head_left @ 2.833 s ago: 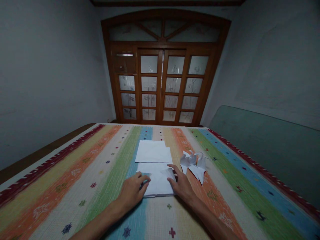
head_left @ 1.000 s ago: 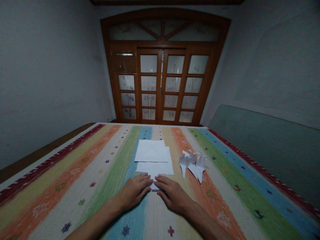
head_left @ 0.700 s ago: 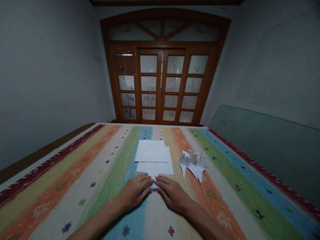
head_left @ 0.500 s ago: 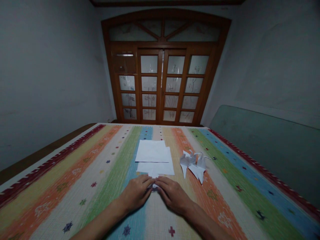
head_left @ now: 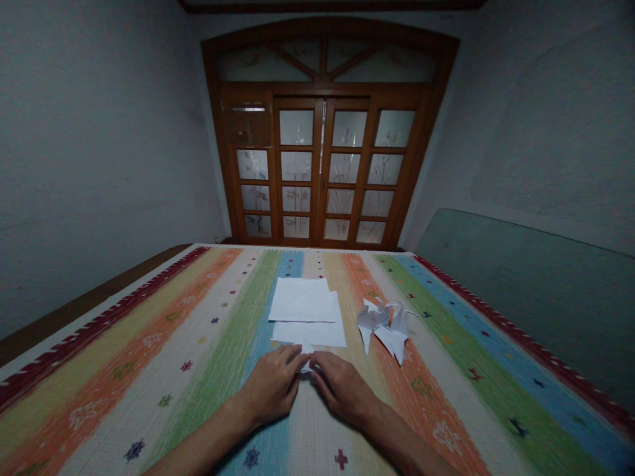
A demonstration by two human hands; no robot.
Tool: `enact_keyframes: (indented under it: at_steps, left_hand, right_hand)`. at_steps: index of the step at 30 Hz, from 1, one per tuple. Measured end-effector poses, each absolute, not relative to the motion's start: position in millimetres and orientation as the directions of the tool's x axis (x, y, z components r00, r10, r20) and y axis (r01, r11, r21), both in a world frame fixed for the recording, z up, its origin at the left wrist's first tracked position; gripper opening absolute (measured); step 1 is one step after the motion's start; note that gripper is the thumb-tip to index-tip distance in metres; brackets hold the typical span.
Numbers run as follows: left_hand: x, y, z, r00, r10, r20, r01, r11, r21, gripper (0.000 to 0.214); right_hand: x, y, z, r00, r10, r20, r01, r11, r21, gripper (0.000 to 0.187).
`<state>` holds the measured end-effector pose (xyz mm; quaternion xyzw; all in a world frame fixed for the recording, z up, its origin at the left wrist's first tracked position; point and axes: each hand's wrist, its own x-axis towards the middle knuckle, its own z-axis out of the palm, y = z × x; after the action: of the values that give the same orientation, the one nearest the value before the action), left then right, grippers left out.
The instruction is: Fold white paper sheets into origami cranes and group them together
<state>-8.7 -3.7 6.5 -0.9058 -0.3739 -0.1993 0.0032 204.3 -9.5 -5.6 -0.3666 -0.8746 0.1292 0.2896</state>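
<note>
Between my fingers is a small folded piece of white paper [head_left: 306,349], mostly hidden by both hands. My left hand [head_left: 278,382] pinches it from the left with thumb and fingertips. From the right, my right hand [head_left: 338,383] closes on the same paper, its fingertips almost meeting the left ones. Just beyond the hands lie flat white paper sheets [head_left: 302,301], one overlapping another. To their right stand several folded white paper cranes [head_left: 387,324], bunched close together.
A striped, patterned cloth [head_left: 198,370] covers the table. Past its far edge are wooden doors with glass panes [head_left: 322,165]. A pale green board or panel [head_left: 526,284] leans along the right wall.
Both hands stay around the folded paper. The left fingers have shifted slightly, and the paper's visible part looks narrower. The sheets and the cranes have not moved.
</note>
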Motion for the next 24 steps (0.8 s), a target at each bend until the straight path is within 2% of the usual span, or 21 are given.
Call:
enact_keyframes:
  at_steps: [6,9,14,19,24]
  left_hand:
    - [-8.9,1.0,7.1,0.704,0.626,0.334,0.656,-0.754,0.031,0.030]
    - [-10.2,4.5,7.7,0.738,0.597,0.315,0.636,-0.771,-0.029,0.030]
    - [-11.7,4.7,7.5,0.754,0.577,0.314,0.622,-0.781,-0.058,0.033]
    - [-11.9,5.4,5.1,0.770,0.543,0.335,0.603,-0.791,-0.106,0.024]
    - [-13.8,7.3,3.2,0.786,0.468,0.404,0.560,-0.816,-0.143,0.017]
  right_hand:
    - [203.7,-9.5,-5.2,-0.583,0.708,0.398,0.570,0.706,-0.420,0.016]
    - [204.7,-9.7,-6.0,-0.580,0.712,0.396,0.560,0.701,-0.442,0.019]
    - [205.0,-10.2,-6.6,-0.565,0.721,0.402,0.545,0.691,-0.475,0.024]
    - [204.3,-11.2,-4.9,-0.556,0.741,0.376,0.572,0.670,-0.474,0.020]
    - [204.4,-12.7,-4.2,-0.561,0.741,0.370,0.567,0.669,-0.481,0.027]
